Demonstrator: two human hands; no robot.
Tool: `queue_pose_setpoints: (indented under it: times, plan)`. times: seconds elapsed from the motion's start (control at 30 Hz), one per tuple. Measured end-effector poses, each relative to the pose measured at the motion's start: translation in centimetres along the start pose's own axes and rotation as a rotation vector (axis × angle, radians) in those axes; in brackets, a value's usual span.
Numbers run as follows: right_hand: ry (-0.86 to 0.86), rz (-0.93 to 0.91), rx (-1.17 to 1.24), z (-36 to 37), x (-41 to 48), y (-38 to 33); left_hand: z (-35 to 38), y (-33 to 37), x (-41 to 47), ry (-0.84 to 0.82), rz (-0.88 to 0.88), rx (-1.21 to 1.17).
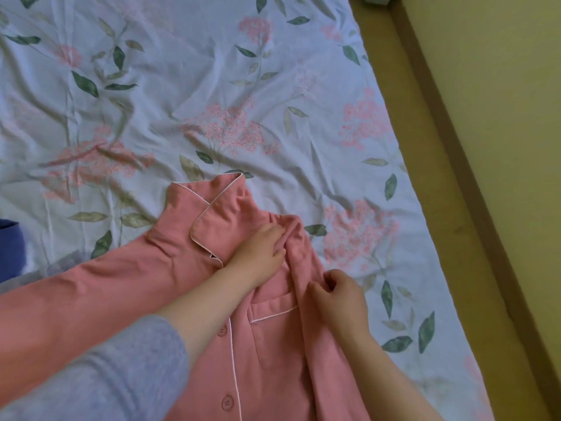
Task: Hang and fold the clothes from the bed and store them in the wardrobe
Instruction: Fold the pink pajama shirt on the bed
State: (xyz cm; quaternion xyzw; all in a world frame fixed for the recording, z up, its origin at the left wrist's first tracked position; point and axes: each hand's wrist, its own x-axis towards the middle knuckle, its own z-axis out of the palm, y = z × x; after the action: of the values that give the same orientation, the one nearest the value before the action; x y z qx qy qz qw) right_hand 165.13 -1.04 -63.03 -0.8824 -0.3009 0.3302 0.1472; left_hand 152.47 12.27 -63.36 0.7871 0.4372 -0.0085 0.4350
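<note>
Our right fingertips [331,277] were curled tight and pinched a ridge of pink cloth between fingers and thumb, the right hand [343,302] sitting at the shirt's right edge, just beside the chest pocket [273,305]. The fingers of our left hand [258,256] lay close together and nearly straight. They pressed down on the fabric below the collar [212,208], with their tips pushed against the fold that ran up from our right hand. That hand gripped nothing.

Both hands rested on the pink pyjama shirt [273,360], which lay front up on the bed sheet [182,86] in the near middle of the bed. Its long axis ran away from us. The collar pointed toward the far side of the bed and leaned a little to the left, while the lower part ran off the bottom of the view. The white-piped placket with its buttons [227,402] followed the same line. One long sleeve [91,293] stretched out flat to our left and ran off the left edge, across that axis. The shirt's right side was bunched inward under our hands.

Our left forearm crossed the shirt, its grey cuff [121,375] pushed back from the wrist. The sheet was pale, creased and printed with pink flowers and green leaves. A blue cloth [9,247] showed at the left edge, and a brown bed frame [449,165] ran along the right.
</note>
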Motion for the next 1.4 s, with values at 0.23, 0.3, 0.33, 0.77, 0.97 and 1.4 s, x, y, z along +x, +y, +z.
queue_pose_setpoints:
  times: [0.23, 0.3, 0.33, 0.77, 0.97, 1.4]
  plan:
    - [0.286, 0.030, 0.293, -3.3, 1.7, 1.5, 1.7, -0.9, -0.2, -0.018, 0.016, 0.171]
    - [0.309, 0.011, 0.284, -5.1, 3.4, 2.1, 2.1, -1.1, -0.1, -0.022, -0.003, 0.198]
    - [0.281, -0.030, 0.222, -6.0, 4.4, 2.4, 2.3, -1.2, 0.0, -0.027, -0.013, 0.212]
    - [-0.488, 0.193, 0.269, -9.3, 2.0, 9.9, 6.2, 0.2, 0.4, -0.046, -0.194, 0.420]
    - [-0.169, 0.041, 0.291, -11.2, 1.6, 11.8, 6.8, 0.6, 0.6, -0.010, -0.270, 0.426]
    - [0.358, -0.332, -0.330, -16.0, 10.2, 8.3, 9.1, 2.7, 1.0, 0.097, -0.410, 0.365]
